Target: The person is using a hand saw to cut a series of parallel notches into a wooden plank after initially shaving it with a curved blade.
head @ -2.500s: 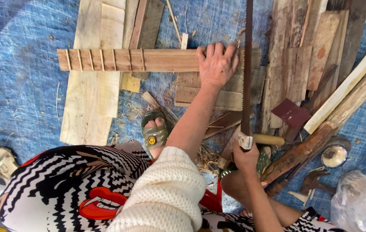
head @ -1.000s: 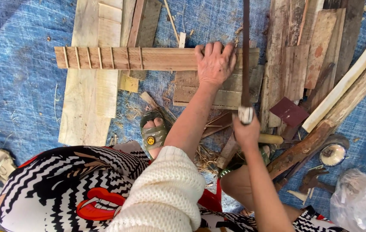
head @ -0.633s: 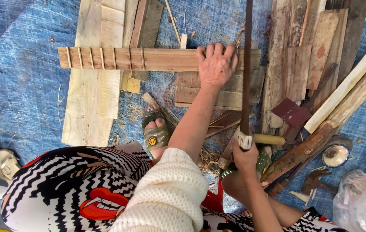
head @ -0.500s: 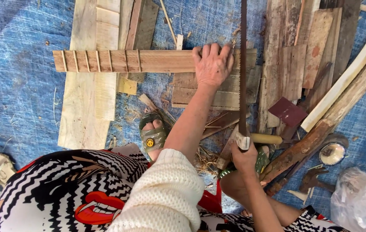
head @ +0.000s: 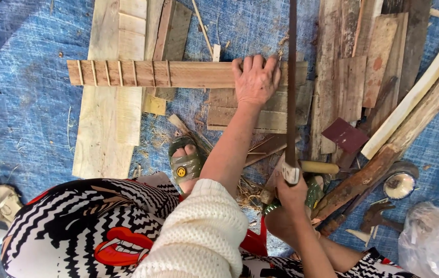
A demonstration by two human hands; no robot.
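The notched wooden strip [head: 178,74] lies flat and crosswise on the blue tarp [head: 18,92], resting across the pale plank [head: 103,128] at its 9 o'clock end and across stacked short boards [head: 260,110] at its 3 o'clock end. Its 9 o'clock half carries a row of evenly spaced saw cuts. My left hand [head: 254,80] lies palm down on the strip near its 3 o'clock end, fingers spread slightly and pressed flat over the far edge, pinning the strip rather than enclosing it. Just beside that hand, at its 3 o'clock side, the saw blade [head: 291,77] stands on edge and crosses the strip at a right angle, running from 12 o'clock toward 6 o'clock. My right hand [head: 291,198] is closed tight around the saw handle [head: 290,174] at the 6 o'clock end of the blade, fingers wrapped fully. At 7 o'clock from the left hand, my foot in a green sandal [head: 186,164] rests on the tarp amid wood shavings. At 3 o'clock from the blade lie weathered boards [head: 353,62], a dark red square piece [head: 345,135], a pale long stick [head: 415,92] and a rough round pole [head: 400,139], both slanting toward 1 o'clock. A round tin [head: 399,184] sits at 4 o'clock, near a clear plastic bag [head: 433,242].
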